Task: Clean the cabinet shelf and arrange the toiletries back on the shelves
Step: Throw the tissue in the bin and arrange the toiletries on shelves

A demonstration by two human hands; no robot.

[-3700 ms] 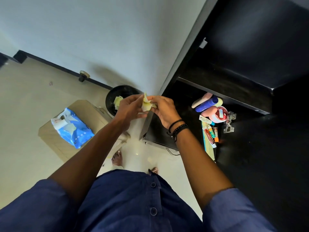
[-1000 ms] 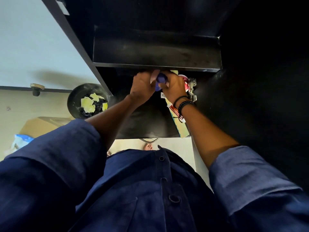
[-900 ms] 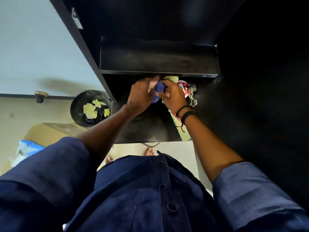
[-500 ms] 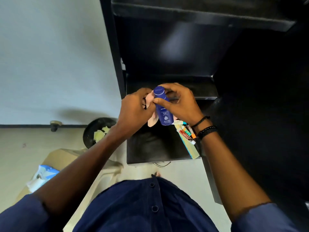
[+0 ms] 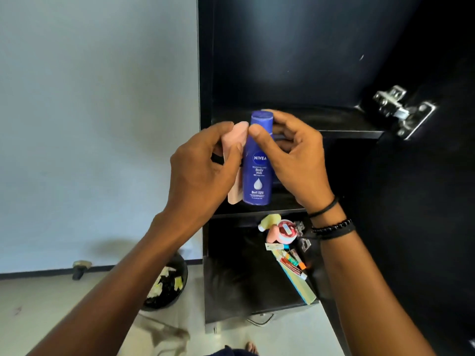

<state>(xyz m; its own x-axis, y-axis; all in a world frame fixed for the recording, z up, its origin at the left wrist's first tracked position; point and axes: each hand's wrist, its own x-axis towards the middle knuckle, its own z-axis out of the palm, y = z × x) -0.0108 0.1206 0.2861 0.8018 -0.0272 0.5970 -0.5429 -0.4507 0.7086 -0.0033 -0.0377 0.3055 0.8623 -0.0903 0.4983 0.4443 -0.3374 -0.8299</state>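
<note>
My right hand (image 5: 290,160) grips a blue Nivea body milk bottle (image 5: 258,163) upright in front of the black cabinet. Beside it my left hand (image 5: 203,170) holds a pale pink tube (image 5: 232,150); the two items touch side by side. Both are raised to the level of the upper black shelf (image 5: 334,122), just in front of its edge. Lower down, on the bottom shelf (image 5: 244,278), lie the other toiletries: a yellow bottle (image 5: 270,220), a round red-and-white container (image 5: 285,231) and a long toothpaste box (image 5: 295,278).
The open cabinet door (image 5: 424,201) with a metal hinge (image 5: 401,111) stands to the right. A black bin (image 5: 167,286) with yellow scraps sits on the floor left of the cabinet. A pale wall (image 5: 102,124) fills the left side.
Both hands picked the blue bottle and pink tube from the bottom shelf and lifted them to the upper shelf level. My view has tilted up with them.
</note>
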